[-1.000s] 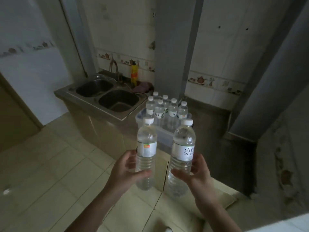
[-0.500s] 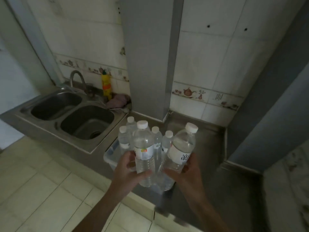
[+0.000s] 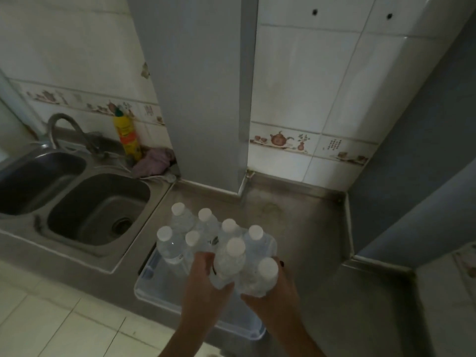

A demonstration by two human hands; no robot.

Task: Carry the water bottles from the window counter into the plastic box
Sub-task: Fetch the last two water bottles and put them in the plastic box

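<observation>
A clear plastic box sits on the steel counter, right of the sink. Several white-capped water bottles stand upright in its far half. My left hand grips one clear water bottle and my right hand grips a second bottle. Both held bottles are upright, side by side, above the box's near half. Their lower parts are hidden by my hands.
A double steel sink with a curved tap lies to the left. A yellow detergent bottle and a purple cloth stand behind it. A grey pillar rises behind the box. Steel counter extends to the right.
I have come closer to the counter and both hands have brought their bottles forward and down over the box. The view now looks steeply down on the caps.
</observation>
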